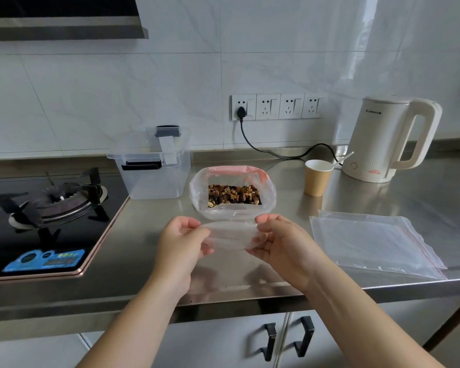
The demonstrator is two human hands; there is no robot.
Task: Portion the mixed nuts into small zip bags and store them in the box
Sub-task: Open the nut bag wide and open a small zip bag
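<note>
A small clear zip bag hangs above the steel counter, stretched between both hands with its mouth pulled apart. My left hand pinches its left edge. My right hand pinches its right edge. Just behind it stands a big open plastic bag of mixed nuts with a pink rolled rim. A clear storage box with grey latches sits open at the back left, its lid leaning behind it. A flat stack of spare zip bags lies on the right.
A brown paper cup stands right of the nuts. Behind it are a white electric kettle and its black cord to the wall sockets. A gas hob fills the left. The counter's front edge runs below my hands.
</note>
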